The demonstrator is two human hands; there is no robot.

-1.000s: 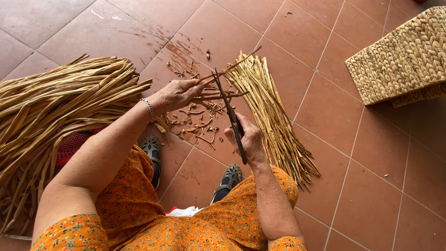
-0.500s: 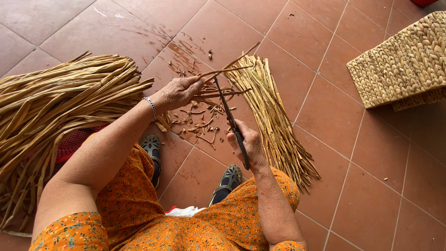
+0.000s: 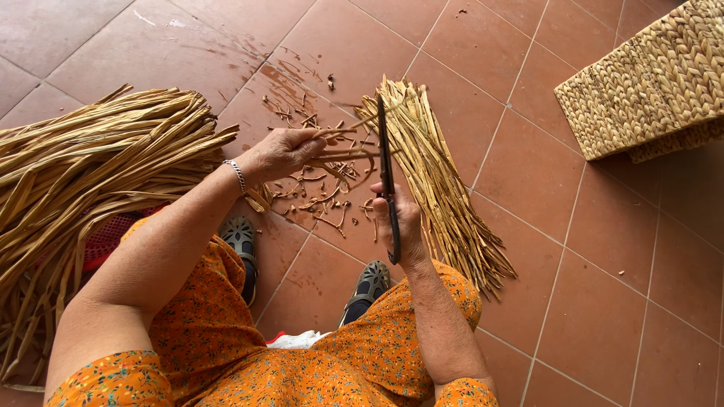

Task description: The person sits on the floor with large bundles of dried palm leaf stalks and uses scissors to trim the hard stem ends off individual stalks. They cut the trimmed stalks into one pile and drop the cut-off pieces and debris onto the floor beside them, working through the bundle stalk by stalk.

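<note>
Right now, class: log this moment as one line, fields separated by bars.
left hand: pinching dried strips | right hand: gripping black shears | floor: trimmed scraps, cut bundle

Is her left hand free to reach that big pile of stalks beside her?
Probably not right away: the left hand is pinching a few stalks. The pile lies close by with nothing between.

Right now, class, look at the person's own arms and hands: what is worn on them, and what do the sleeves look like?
Both forearms are bare. The left hand has a thin silver-coloured chain bracelet at the wrist. The right hand shows no ring or band. Short orange sleeves with a small flower print end above the elbows, matching the orange dress.
</note>
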